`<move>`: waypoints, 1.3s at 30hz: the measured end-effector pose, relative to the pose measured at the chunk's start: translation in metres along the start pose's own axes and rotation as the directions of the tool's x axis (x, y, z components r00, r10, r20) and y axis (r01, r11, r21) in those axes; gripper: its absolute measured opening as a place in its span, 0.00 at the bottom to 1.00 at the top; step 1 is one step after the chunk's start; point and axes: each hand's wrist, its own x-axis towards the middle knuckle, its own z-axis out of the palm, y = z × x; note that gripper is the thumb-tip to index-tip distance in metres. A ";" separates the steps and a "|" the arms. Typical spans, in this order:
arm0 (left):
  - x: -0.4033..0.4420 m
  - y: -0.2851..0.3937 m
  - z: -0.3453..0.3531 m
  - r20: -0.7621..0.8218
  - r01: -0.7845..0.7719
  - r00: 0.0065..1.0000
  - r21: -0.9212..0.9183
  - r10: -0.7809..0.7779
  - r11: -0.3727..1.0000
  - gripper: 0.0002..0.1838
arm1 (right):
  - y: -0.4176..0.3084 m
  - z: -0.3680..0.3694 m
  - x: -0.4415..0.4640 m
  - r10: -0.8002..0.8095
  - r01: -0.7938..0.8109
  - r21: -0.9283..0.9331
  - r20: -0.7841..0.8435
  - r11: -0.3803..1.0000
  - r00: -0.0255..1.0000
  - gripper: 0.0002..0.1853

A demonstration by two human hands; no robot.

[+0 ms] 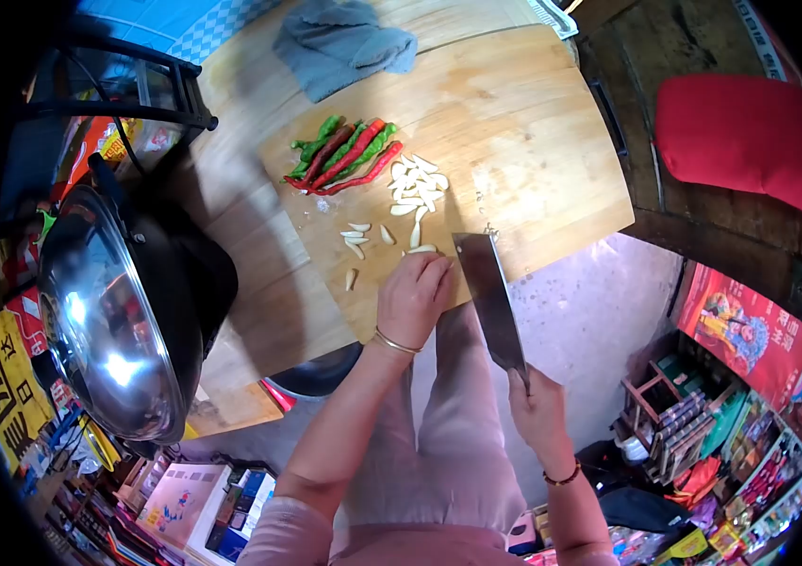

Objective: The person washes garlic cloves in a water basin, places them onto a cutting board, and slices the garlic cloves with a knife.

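My right hand (537, 412) is wrapped round the handle of a cleaver (492, 300), whose wide dark blade reaches over the near edge of the wooden cutting board (533, 123). Just left of the blade, my left hand (412, 297) bends its fingers down at a peeled garlic clove (422, 249) on the board. A pile of garlic cloves (418, 184) lies beyond it, and several loose cloves (355, 236) are scattered to the left. Behind these rests a bunch of red chili peppers (354, 156) and green chili peppers (318, 148).
A grey cloth (344, 47) lies crumpled at the board's far side. To the left stands a black wok with a shiny domed lid (127, 311), near a black metal rack (118, 111). A red cushion (754, 141) is at right, and packed shelves (759, 481) stand lower right.
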 end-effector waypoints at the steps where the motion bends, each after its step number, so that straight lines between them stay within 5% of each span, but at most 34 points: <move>1: 0.000 0.000 0.000 0.000 -0.001 1.000 0.001 0.001 1.000 0.07 | 0.002 0.002 -0.001 0.017 -0.018 0.042 0.023 0.999 1.000 0.07; 12: 0.001 -0.001 -0.002 0.034 0.017 0.999 -0.029 -0.016 0.999 0.08 | -0.003 0.007 0.000 0.036 -0.039 0.029 0.075 0.999 0.997 0.07; 15: 0.001 -0.005 -0.003 0.042 0.007 0.999 -0.016 -0.006 1.000 0.08 | -0.002 0.016 0.006 -0.060 0.060 -0.008 0.011 0.998 0.998 0.07; 23: -0.018 -0.032 -0.059 -0.147 0.151 0.980 0.120 -0.133 0.981 0.11 | 0.005 0.002 0.013 0.248 -0.267 0.200 0.117 0.943 0.962 0.16; 27: -0.036 -0.049 -0.065 -0.105 0.319 0.945 0.098 -0.309 0.943 0.12 | 0.014 0.004 0.007 0.222 -0.249 0.219 0.141 0.943 0.965 0.13; 30: -0.032 -0.044 -0.060 -0.052 0.308 0.951 0.035 -0.306 0.951 0.11 | 0.015 0.008 0.002 0.229 -0.249 0.184 0.127 0.951 0.965 0.11; 35: -0.001 -0.012 -0.025 -0.034 -0.101 0.994 -0.009 0.101 0.995 0.10 | 0.007 0.006 0.001 0.125 -0.135 0.078 0.122 0.988 0.985 0.14; 39: -0.001 -0.007 -0.003 0.022 -0.045 0.999 -0.071 0.047 0.996 0.09 | 0.002 0.003 -0.001 0.014 -0.015 0.024 0.042 1.000 0.999 0.09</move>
